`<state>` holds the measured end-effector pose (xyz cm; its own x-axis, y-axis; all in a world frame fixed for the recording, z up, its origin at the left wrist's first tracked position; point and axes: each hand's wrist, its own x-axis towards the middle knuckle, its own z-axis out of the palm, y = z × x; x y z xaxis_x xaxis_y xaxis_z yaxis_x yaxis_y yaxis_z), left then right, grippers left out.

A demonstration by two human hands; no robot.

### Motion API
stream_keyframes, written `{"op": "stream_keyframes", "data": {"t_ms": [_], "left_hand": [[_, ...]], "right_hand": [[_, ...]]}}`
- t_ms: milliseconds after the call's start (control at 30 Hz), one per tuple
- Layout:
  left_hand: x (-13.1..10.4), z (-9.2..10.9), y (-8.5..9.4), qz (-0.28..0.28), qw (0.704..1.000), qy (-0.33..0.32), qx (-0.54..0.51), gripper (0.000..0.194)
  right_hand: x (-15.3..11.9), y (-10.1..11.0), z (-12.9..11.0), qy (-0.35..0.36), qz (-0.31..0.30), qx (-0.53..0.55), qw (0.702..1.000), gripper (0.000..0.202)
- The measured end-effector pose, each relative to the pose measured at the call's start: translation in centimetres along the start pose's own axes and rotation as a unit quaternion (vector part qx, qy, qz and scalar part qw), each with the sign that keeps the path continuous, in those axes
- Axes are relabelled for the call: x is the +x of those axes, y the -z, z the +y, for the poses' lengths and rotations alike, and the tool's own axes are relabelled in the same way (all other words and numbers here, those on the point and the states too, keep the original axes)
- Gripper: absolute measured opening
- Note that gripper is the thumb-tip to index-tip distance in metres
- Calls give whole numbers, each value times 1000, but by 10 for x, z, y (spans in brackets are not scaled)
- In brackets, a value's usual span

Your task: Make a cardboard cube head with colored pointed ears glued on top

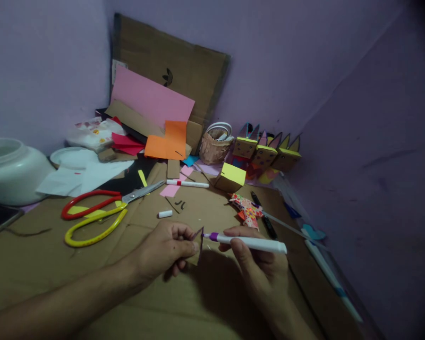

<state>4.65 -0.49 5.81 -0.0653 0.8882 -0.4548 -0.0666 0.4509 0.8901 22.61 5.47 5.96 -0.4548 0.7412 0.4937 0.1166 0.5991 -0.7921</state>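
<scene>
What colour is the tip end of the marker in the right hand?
Purple: the tip end of the white marker, best seen in the head view.

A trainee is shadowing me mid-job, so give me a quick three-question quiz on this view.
1. Which hand holds the purple-tipped marker? A) left B) right C) neither
2. True or false: the left hand grips a small cardboard piece.
3. Fill in: the scissors have one yellow handle loop and one ____ one.

Key: 1. B, the right hand; 2. true; 3. red.
</scene>
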Motion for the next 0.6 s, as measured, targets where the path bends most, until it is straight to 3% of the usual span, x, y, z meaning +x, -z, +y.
{"op": "stream_keyframes", "data": {"t_ms": [467, 600], "left_hand": [[-4, 7, -3, 4, 1000, 16, -4, 23], [-4, 6, -2, 9, 1000, 17, -10, 22]], "right_hand": [[-1, 1, -8, -5, -29, -15, 999, 11], [0, 1, -5, -7, 3, 2, 1000, 10]]}}
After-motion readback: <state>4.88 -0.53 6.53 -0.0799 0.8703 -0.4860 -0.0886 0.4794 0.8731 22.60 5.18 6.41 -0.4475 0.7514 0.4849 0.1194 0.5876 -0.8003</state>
